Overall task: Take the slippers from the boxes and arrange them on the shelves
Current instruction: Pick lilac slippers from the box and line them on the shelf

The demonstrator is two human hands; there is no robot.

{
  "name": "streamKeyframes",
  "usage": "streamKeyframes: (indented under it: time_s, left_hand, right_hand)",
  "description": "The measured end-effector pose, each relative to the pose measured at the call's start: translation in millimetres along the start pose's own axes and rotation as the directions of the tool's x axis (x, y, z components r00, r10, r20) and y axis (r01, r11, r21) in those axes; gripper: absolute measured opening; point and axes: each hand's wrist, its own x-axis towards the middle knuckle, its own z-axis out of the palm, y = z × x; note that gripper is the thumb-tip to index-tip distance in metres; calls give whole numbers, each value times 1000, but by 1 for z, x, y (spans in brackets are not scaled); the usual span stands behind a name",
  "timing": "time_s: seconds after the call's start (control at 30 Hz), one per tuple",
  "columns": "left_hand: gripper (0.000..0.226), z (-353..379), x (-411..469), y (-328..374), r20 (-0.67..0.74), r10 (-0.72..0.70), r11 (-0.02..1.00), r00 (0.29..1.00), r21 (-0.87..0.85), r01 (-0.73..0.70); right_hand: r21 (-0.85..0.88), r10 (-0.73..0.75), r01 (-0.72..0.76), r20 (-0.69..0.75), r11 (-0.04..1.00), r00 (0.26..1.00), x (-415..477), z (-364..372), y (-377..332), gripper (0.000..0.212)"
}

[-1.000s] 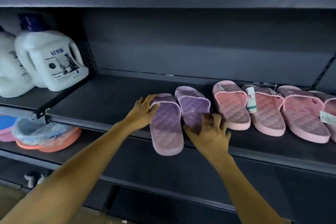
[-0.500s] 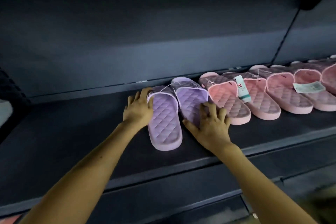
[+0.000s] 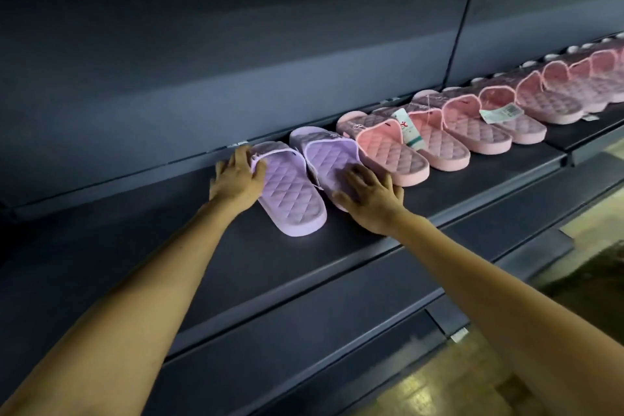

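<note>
On the dark metal shelf (image 3: 304, 263), the left hand (image 3: 238, 179) curls round the strap of one lilac quilted foam slipper (image 3: 290, 203) while the right hand (image 3: 368, 199) lies flat, fingers spread, on its lilac mate (image 3: 329, 159), seemingly to square the pair, heels outward, beside the row of pink quilted slippers (image 3: 449, 135) beyond.

Left grip (image 3: 237, 177) slightly curled, right grip (image 3: 369, 196) splayed flat.

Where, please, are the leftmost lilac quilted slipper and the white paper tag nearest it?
Leftmost lilac quilted slipper (image 3: 290, 197): head view, footbed middle.
White paper tag (image 3: 409, 129): head view, tag's middle.
</note>
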Motion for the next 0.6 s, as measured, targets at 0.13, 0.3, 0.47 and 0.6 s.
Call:
streamKeyframes:
  time_s: [0.13,0.3,0.47,0.6]
  left_hand:
    - [63,0,-20,20,-65,112,994,992,26,-111]
    - [56,42,-40,115,-131,512,859,849,47,-510]
    - [43,123,-69,261,44,702,708,711,-153,-690]
    - [35,208,-103,373,165,771,634,615,-298,-714]
  right_hand:
    - [160,-91,109,-113,981,989,-5,-9,25,50]
    - [256,-148,211,-246,943,958,-19,-35,104,43]
    - [256,41,42,-310,966,950,-51,-77,252,39]
    - [226,267,-216,-227,950,937,-102,-110,381,33]
